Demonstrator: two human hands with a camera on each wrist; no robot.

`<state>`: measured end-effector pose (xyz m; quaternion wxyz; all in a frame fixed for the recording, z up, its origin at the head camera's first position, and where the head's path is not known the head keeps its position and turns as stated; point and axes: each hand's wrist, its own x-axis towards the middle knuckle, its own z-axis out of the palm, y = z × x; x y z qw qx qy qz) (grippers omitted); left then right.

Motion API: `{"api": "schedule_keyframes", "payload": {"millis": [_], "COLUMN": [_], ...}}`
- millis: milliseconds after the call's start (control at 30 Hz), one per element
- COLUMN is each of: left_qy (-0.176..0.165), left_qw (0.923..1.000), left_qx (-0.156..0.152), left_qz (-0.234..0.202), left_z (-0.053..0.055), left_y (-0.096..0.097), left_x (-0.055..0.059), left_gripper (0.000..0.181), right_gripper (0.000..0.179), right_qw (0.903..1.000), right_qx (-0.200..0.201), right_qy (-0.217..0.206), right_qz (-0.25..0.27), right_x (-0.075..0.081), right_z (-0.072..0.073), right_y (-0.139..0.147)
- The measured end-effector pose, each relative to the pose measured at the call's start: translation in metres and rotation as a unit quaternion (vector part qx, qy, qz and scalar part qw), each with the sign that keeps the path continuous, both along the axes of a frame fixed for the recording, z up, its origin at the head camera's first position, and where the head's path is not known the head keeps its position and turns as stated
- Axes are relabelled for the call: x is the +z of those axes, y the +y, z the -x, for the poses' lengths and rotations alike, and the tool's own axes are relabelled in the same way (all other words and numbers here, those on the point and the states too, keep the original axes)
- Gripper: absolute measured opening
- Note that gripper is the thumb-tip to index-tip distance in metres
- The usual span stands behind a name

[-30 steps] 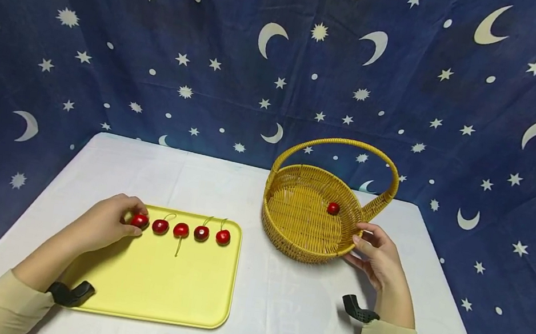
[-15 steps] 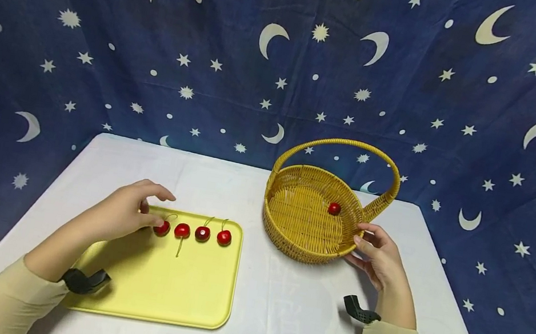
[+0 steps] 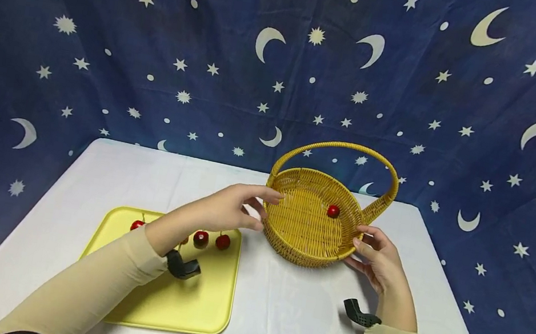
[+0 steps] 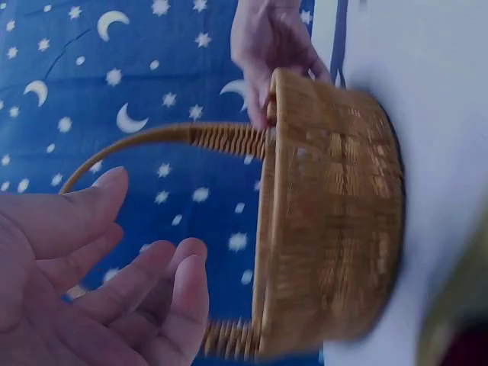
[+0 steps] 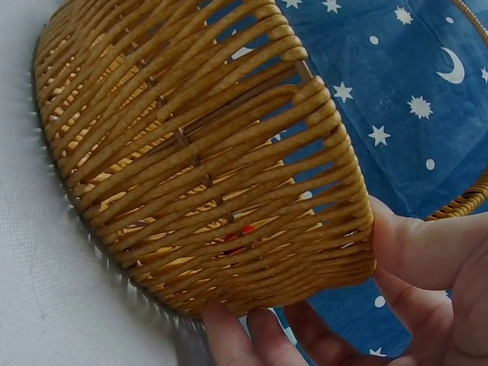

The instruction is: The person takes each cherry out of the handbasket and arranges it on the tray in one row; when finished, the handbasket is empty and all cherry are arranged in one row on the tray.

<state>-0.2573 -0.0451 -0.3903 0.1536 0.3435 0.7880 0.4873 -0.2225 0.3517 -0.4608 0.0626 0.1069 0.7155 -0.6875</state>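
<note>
My left hand (image 3: 236,208) is at the left rim of the wicker basket (image 3: 303,262), fingers spread and thumb apart. In the left wrist view no object shows between the left fingers (image 4: 191,290), which are loosely bent beside the basket's rim. My right hand (image 3: 379,258) grips the basket's right rim, thumb (image 5: 412,244) at the edge and fingers under its side. One red cherry (image 3: 333,211) lies inside the basket. On the yellow tray (image 3: 173,314), cherries such as the leftmost cherry (image 3: 137,225) and rightmost cherry (image 3: 222,241) stay visible; my left forearm hides part of the row.
The basket's tall arched handle (image 3: 344,145) rises over its opening. A white cloth (image 3: 271,317) covers the table. Behind hangs a dark blue curtain (image 3: 215,32) with moons and stars. Each wrist wears a black mount, such as the right mount (image 3: 360,315).
My left hand has let go of the leftmost cherry and moved right, across the tray to the basket's left rim. The right hand and the basket stay in place.
</note>
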Motion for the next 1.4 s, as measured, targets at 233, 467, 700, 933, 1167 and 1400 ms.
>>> {"api": "schedule_keyframes", "payload": {"millis": [233,467,700,933,1167,1400], "left_qy": [-0.013,-0.022,-0.053,-0.073,-0.090,-0.127], "left_qw": [0.9993,0.9979,0.9913,0.9872,0.9869,0.9827], "left_qx": [-0.035,-0.040,-0.031,-0.038,-0.031,-0.049], "left_qz": [0.000,0.046,0.116,0.136,0.130,0.125], "left_z": [0.033,0.068,0.094,0.102,0.104,0.105], "left_y": [0.077,0.132,0.159,0.170,0.173,0.182], "left_x": [0.003,0.005,-0.008,-0.023,-0.037,-0.041], "left_gripper": [0.067,0.063,0.065,0.067,0.070,0.068], "right_gripper": [0.036,0.036,0.038,0.039,0.042,0.037], "right_qw": [1.0000,0.9999,0.9998,0.9999,0.9999,0.9999], "right_qx": [0.004,0.005,0.014,0.007,0.008,0.004], "right_qy": [0.004,0.014,0.014,0.013,0.009,0.009], "right_qz": [0.004,0.001,-0.003,-0.008,-0.012,-0.009], "right_x": [-0.002,-0.001,-0.002,-0.002,-0.002,-0.003], "right_z": [-0.001,-0.002,-0.002,-0.001,-0.001,-0.001], "right_y": [0.000,0.002,0.002,0.001,0.002,0.001]}}
